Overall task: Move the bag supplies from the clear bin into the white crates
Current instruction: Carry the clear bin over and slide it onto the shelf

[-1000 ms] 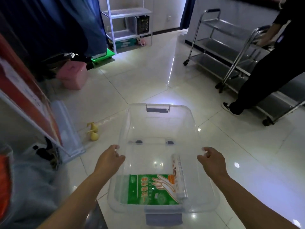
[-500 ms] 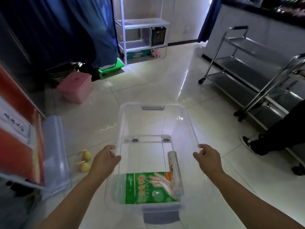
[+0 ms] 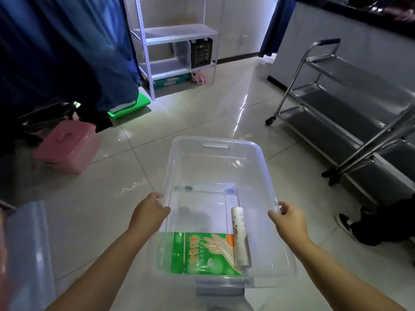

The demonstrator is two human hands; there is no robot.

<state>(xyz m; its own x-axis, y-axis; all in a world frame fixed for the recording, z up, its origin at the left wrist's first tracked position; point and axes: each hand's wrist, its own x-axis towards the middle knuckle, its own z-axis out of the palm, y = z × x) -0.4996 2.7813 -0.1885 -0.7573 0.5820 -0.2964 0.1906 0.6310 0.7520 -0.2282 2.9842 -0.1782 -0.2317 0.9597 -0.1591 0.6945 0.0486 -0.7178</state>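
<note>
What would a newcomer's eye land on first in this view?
The clear bin, centre frame, carried by the left hand and right hand on its side rims. Inside, near the wearer, lie a green glove packet and a white roll along the packet's right edge.

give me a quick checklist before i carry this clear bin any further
1. Left hand gripping the clear bin rim: ok.
2. Right hand gripping the opposite rim: ok.
3. Supplies inside: green glove pack lies flat at the near end, white roll beside it, touching: ok.
4. Floor directly ahead bare of obstacles: ok.
5. Steel cart and another person's shoe close on the right: not ok, keep left.
6. White crates in sight: cannot tell, none clearly visible.
</note>
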